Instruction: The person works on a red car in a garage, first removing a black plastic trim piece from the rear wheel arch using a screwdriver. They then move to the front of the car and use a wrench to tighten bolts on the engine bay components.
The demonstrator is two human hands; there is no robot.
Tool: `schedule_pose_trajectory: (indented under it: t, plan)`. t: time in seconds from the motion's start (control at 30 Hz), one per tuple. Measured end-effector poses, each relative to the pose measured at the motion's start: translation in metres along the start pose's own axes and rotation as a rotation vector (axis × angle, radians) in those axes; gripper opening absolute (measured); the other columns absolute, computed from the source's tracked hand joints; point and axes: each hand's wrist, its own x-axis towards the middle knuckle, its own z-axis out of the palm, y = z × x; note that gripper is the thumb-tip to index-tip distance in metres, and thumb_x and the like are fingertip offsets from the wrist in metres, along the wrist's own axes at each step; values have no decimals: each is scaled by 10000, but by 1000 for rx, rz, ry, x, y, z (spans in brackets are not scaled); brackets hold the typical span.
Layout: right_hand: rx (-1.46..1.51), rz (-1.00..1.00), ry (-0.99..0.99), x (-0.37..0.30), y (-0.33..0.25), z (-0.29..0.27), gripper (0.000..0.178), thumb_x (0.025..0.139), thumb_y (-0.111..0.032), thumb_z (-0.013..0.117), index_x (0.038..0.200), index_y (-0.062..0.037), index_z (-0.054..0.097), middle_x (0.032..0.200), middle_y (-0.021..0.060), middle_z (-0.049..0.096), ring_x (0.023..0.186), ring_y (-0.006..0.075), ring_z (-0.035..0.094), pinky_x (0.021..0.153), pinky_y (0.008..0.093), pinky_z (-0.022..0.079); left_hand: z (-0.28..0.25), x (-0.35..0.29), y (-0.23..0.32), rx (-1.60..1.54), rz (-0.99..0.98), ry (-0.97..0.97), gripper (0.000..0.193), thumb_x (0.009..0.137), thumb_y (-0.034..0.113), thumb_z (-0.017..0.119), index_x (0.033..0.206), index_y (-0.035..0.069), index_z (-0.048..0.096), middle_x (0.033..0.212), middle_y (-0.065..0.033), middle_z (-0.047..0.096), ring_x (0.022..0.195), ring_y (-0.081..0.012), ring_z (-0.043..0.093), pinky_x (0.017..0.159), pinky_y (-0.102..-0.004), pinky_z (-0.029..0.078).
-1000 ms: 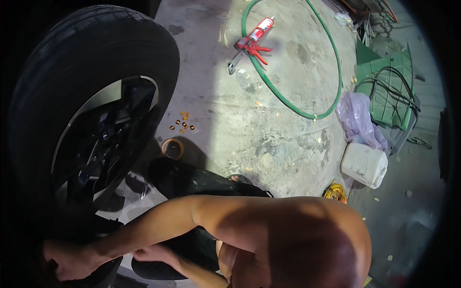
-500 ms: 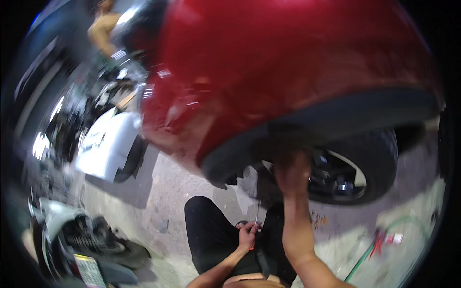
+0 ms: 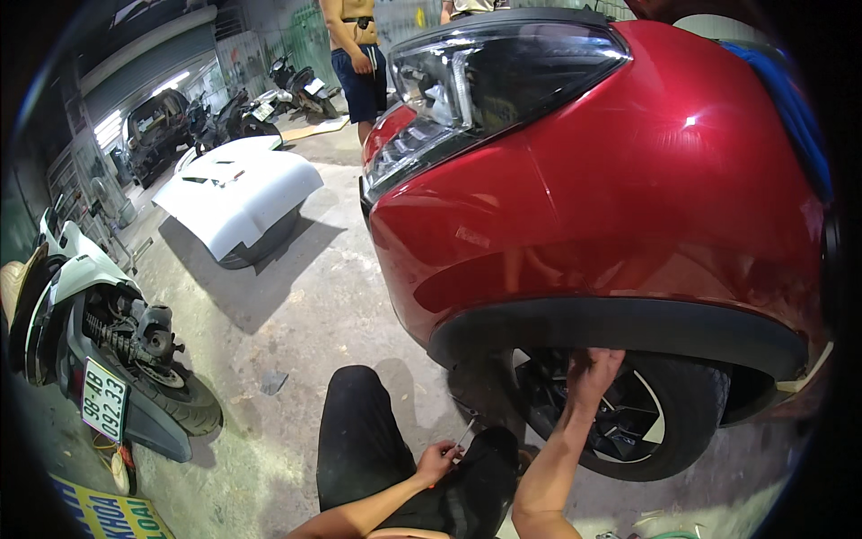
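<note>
A red car's front corner point(image 3: 611, 207) fills the right of the view, with a black wheel-arch trim point(image 3: 628, 328) over the tyre and wheel point(image 3: 664, 422). My right hand point(image 3: 591, 370) reaches up under the arch trim, its fingers pressed against the inner edge above the wheel. My left hand point(image 3: 437, 462) rests low by my black-trousered knee point(image 3: 359, 422), closed around a thin metal tool point(image 3: 463, 434) that points up toward the tyre.
A white scooter point(image 3: 99, 350) is parked at the left. A detached white car body panel point(image 3: 238, 193) lies on the concrete floor behind. Another person point(image 3: 355, 54) stands at the back near motorbikes point(image 3: 296, 85) and a dark car point(image 3: 157, 126).
The view has swung up from the wheel and floor to the car's front corner. My right hand has stayed up under the wheel arch; my left hand still holds the tool by my knee.
</note>
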Motion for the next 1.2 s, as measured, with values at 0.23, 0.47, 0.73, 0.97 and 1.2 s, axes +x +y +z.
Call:
schedule_pose_trajectory:
  t: [0.23,0.47,0.73,0.97,1.2]
  plan:
    - [166,1,-119,14,-5,-8,567,769,-74,639,1316,6,514,1231,98,594,1140,234,570,1059,420,406,14,15,-7,142,142,10,246,947,277,606,987,48,687,769,-81,688,644,-167,660,638,-340,499]
    - [370,170,-358,33,-14,-22,450,805,-131,657,1237,-24,593,1267,69,600,1230,237,520,1132,452,324,38,11,30,121,207,-102,202,943,246,593,960,58,666,699,-55,656,570,-164,635,593,-334,493]
    - [-26,86,-270,22,-21,-14,406,868,-152,647,1260,-68,582,1249,63,600,1193,207,546,1085,410,382,29,26,11,455,357,-33,153,903,180,589,926,54,672,799,-141,694,738,-330,684,692,-446,521]
    - [99,97,-256,28,-30,-19,336,896,-121,620,1231,-89,618,1204,78,632,1162,213,565,1073,402,402,12,29,12,421,300,-135,165,866,149,575,940,50,683,849,-187,690,854,-373,671,770,-448,512]
    - [-11,-25,-79,16,-25,6,358,877,-109,635,1234,-90,606,1267,70,608,1213,228,535,1105,461,373,22,58,5,400,320,-153,178,844,115,548,920,62,700,843,-189,695,811,-352,688,750,-435,525]
